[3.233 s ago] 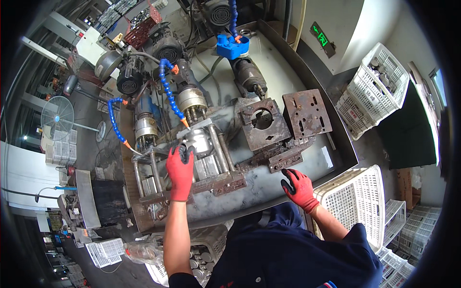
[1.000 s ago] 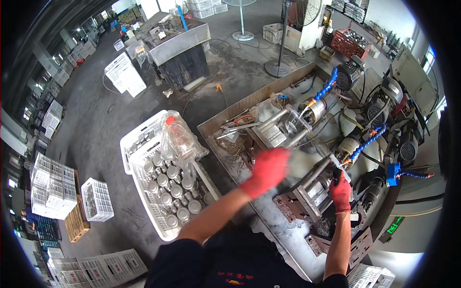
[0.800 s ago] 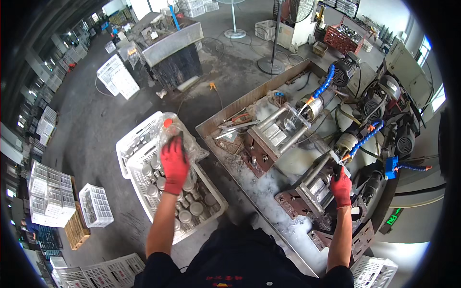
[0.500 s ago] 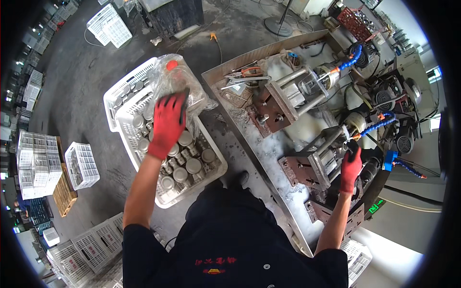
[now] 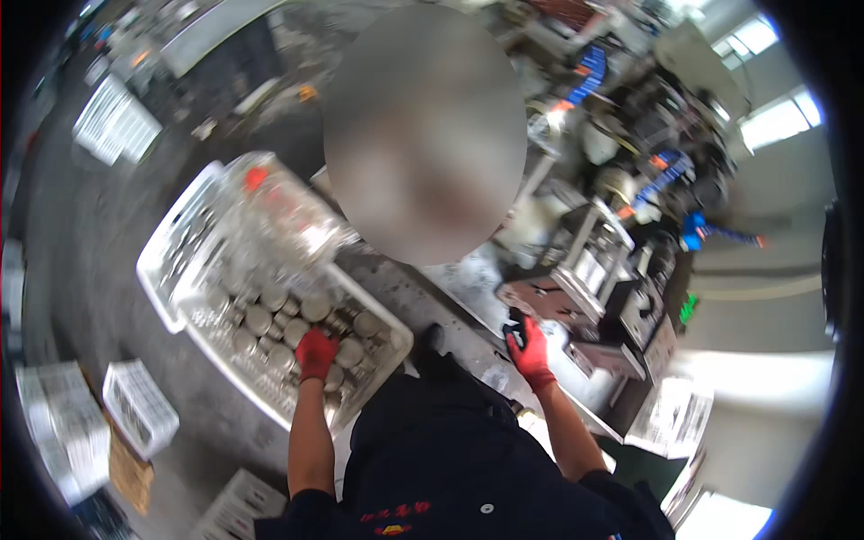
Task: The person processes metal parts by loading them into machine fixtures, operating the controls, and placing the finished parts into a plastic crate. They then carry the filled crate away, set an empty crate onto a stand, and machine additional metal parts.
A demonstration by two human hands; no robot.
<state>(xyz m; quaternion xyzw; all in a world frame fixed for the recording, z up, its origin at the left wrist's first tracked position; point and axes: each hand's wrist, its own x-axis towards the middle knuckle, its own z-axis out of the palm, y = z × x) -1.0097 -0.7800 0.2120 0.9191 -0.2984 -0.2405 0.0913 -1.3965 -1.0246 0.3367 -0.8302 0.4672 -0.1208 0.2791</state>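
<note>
My left hand (image 5: 315, 354), in a red glove, is down among round-topped grey metal parts (image 5: 258, 319) in a white plastic crate (image 5: 243, 396). It touches those parts, but its fingers are hidden, so a grip cannot be made out. My right hand (image 5: 531, 351), gloved in red with dark fingertips, hovers over the near edge of the metal trough, beside a brown-plated machine fixture (image 5: 549, 297). Motion smears its fingers, and whether something is between them is unclear. Clear plastic film with an orange-red spot (image 5: 256, 178) covers the crate's far part.
A blurred grey oval hides the trough's far left part. Blue segmented hoses (image 5: 589, 76) rise among machines at the right. White crates (image 5: 139, 409) stand on the floor at the left, and another (image 5: 117, 117) lies farther off. The trough's edge (image 5: 441, 297) runs between crate and machines.
My left hand has come from above the plastic film down to the parts near the crate's close end. My right hand has left the machine and moved left and nearer. The view has swung.
</note>
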